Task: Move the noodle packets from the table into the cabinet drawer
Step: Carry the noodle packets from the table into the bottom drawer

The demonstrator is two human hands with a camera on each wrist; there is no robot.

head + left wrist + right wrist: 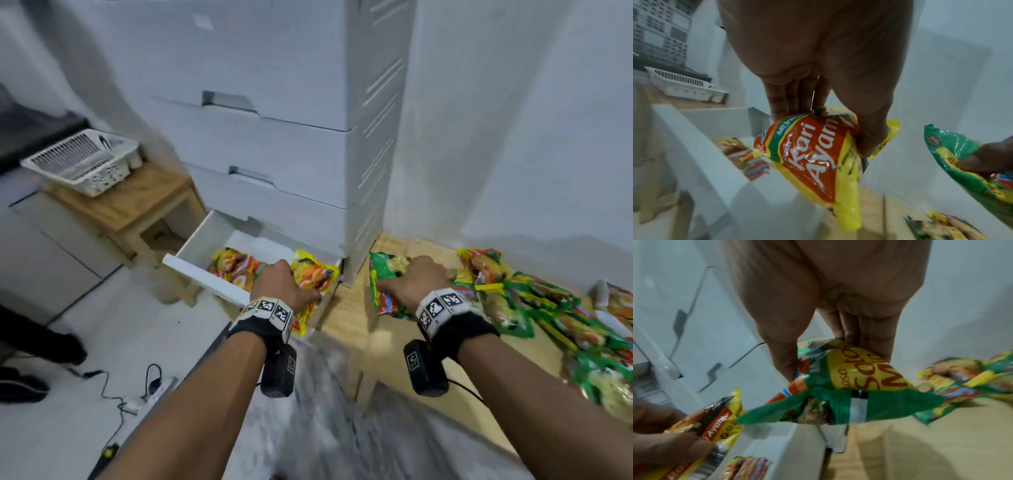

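My left hand [281, 284] grips a yellow noodle packet [313, 277] over the right end of the open bottom drawer [191, 267] of the white cabinet [274, 137]. In the left wrist view its fingers [797, 95] and thumb pinch that yellow packet [818, 154] at its top. A red and yellow packet [233, 269] lies inside the drawer. My right hand [416, 281] grips a green noodle packet [385, 277] above the left end of the wooden table [349, 308]. The right wrist view shows the green packet [849, 386] pinched between fingers [855, 327] and thumb.
Several more green and yellow packets [534, 301] lie heaped on the table's right side. A wooden stool [126, 202] with a white dish rack [85, 161] stands left of the cabinet. Cables and a power strip [154, 390] lie on the floor.
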